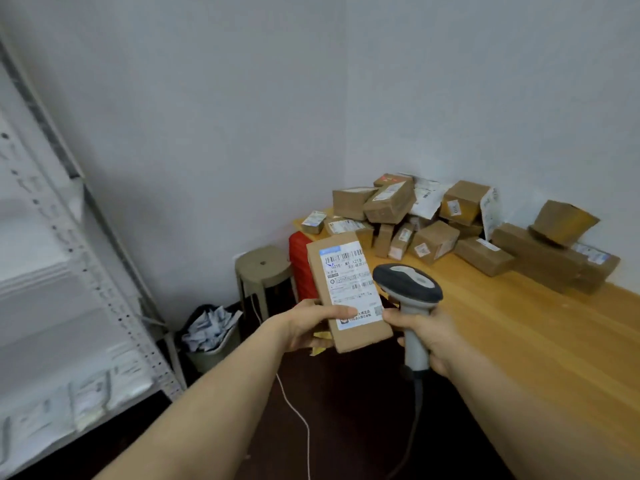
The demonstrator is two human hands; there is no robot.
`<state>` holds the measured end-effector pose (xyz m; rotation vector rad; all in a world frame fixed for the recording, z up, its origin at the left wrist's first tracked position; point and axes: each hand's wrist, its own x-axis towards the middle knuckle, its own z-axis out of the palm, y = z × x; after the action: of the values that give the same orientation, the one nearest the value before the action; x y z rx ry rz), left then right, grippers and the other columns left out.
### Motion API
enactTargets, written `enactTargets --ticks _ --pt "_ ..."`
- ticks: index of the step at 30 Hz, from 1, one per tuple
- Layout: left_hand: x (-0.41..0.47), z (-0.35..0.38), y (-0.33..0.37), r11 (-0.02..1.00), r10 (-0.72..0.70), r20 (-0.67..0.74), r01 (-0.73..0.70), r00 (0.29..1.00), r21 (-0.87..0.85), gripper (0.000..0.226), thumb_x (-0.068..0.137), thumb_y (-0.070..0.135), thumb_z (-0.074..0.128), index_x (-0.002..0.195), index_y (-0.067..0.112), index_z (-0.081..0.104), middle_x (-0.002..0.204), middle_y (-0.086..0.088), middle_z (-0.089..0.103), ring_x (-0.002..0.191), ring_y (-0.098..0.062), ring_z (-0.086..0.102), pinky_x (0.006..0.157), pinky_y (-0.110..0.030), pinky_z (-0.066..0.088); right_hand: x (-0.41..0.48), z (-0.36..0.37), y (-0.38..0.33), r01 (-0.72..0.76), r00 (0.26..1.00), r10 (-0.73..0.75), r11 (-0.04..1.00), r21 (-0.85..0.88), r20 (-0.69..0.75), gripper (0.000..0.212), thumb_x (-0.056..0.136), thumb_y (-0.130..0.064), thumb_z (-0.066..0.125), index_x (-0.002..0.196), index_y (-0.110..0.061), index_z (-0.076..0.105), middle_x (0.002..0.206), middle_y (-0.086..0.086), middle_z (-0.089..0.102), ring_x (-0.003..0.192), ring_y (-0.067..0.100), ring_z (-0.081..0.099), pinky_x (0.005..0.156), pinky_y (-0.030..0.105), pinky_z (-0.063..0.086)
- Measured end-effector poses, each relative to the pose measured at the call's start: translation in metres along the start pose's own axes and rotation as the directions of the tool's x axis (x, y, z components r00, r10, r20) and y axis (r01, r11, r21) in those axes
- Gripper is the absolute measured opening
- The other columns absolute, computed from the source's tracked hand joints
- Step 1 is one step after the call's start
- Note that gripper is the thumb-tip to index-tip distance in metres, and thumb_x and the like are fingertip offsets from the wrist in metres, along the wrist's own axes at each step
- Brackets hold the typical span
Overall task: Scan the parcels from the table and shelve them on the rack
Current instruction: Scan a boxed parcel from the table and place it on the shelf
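My left hand (313, 323) grips a flat brown cardboard parcel (358, 336) by its lower left edge, thumb across the white shipping label, label side facing me. My right hand (429, 337) holds a grey and black barcode scanner (408, 284) by its handle, its head just right of the parcel's label. A pile of several brown parcels (433, 216) lies at the far end of the wooden table (519, 341). The white metal rack (69, 289) stands at the left with white mailers on its shelves.
A beige round stool (263, 268) and a red box (299, 265) stand by the table's far left corner. A bin full of crumpled paper (211, 332) sits on the floor beside the rack. A white cable (294, 407) runs across the dark floor.
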<state>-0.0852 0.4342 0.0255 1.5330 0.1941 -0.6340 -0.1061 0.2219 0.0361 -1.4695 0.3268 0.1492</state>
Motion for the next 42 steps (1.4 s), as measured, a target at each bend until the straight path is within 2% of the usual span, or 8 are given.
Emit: enactTargets --ticks 7,9,12,16,23,27,34,42 --pt "-0.156 -0.151 -0.073 0.993 0.023 -0.176 -0.043 0.984 -0.108 0.045 0.074 0.022 0.077 0.115 0.026 0.061 0.110 0.000 0.067 0.108 -0.023 0.059 0.089 -0.052 0.049 -0.089 0.182 0.034 0.020 0.980 -0.015 1.000 -0.021 0.199 0.046 0.056 -0.005 0.089 0.095 -0.005 0.065 0.083 0.009 0.072 0.073 0.025 0.067 0.058 0.033 0.055" --pt "-0.212 -0.200 -0.102 0.984 0.037 -0.213 -0.073 0.976 -0.163 0.050 0.075 0.016 0.075 0.122 0.023 0.058 0.117 -0.005 0.063 0.112 -0.026 0.057 0.088 -0.055 0.050 -0.125 0.246 0.052 0.019 0.964 -0.018 1.000 0.000 0.265 0.040 0.058 -0.003 0.088 0.092 -0.005 0.065 0.073 0.005 0.072 0.063 0.019 0.067 0.048 0.028 0.052" --pt "-0.301 -0.267 -0.147 0.968 0.035 -0.313 -0.111 0.949 -0.227 0.060 0.074 0.013 0.075 0.128 0.023 0.052 0.124 -0.009 0.058 0.114 -0.027 0.056 0.079 -0.046 0.055 -0.183 0.342 0.079 -0.003 0.925 0.001 1.000 0.003 0.379 0.032 0.060 -0.005 0.087 0.085 -0.008 0.066 0.058 -0.001 0.070 0.047 0.010 0.064 0.039 0.022 0.046" --pt "-0.425 -0.349 -0.198 0.954 0.036 -0.453 -0.166 0.891 -0.250 0.065 0.066 0.028 0.077 0.126 0.034 0.053 0.108 0.003 0.068 0.101 -0.018 0.063 0.079 -0.035 0.054 -0.267 0.467 0.106 -0.049 0.831 0.054 0.999 -0.023 0.554 0.042 0.062 -0.005 0.086 0.099 -0.001 0.065 0.079 0.013 0.074 0.065 0.024 0.071 0.050 0.029 0.053" --pt "-0.599 -0.462 -0.254 0.907 0.001 -0.725 -0.306 0.688 -0.289 0.054 0.060 0.049 0.082 0.106 0.030 0.062 0.077 0.000 0.075 0.076 -0.011 0.072 0.086 -0.031 0.055 -0.385 0.653 0.121 -0.030 0.648 0.074 0.997 -0.071 0.758 0.020 0.076 -0.014 0.079 0.089 -0.009 0.065 0.070 0.007 0.074 0.059 0.020 0.071 0.042 0.023 0.049" --pt "-0.663 -0.526 -0.272 0.869 -0.051 -0.850 -0.396 0.524 -0.296 0.057 0.061 0.057 0.077 0.106 0.025 0.060 0.101 -0.014 0.067 0.091 -0.022 0.069 0.080 -0.033 0.058 -0.432 0.750 0.127 0.020 0.547 0.055 0.997 -0.079 0.835 0.016 0.079 -0.017 0.077 0.090 -0.012 0.066 0.074 0.010 0.074 0.063 0.021 0.072 0.044 0.025 0.050" --pt "-0.748 -0.674 -0.274 0.884 -0.128 -0.948 -0.399 0.291 -0.242 0.058 0.078 0.062 0.063 0.121 0.024 0.056 0.110 -0.009 0.062 0.102 -0.026 0.062 0.089 -0.041 0.054 -0.493 0.933 0.143 -0.012 0.435 0.067 0.998 -0.068 0.898 0.022 0.079 -0.019 0.078 0.096 -0.012 0.066 0.088 0.007 0.074 0.083 0.021 0.071 0.059 0.031 0.055" --pt "-0.805 -0.820 -0.303 0.855 -0.225 -0.949 -0.422 0.223 -0.302 0.052 0.084 0.064 0.053 0.118 0.024 0.054 0.102 -0.006 0.064 0.097 -0.024 0.061 0.089 -0.041 0.052 -0.547 1.097 0.166 0.013 0.393 0.136 0.988 -0.153 0.910 0.037 0.078 -0.022 0.079 0.108 -0.007 0.063 0.102 0.014 0.071 0.094 0.028 0.069 0.083 0.040 0.058"
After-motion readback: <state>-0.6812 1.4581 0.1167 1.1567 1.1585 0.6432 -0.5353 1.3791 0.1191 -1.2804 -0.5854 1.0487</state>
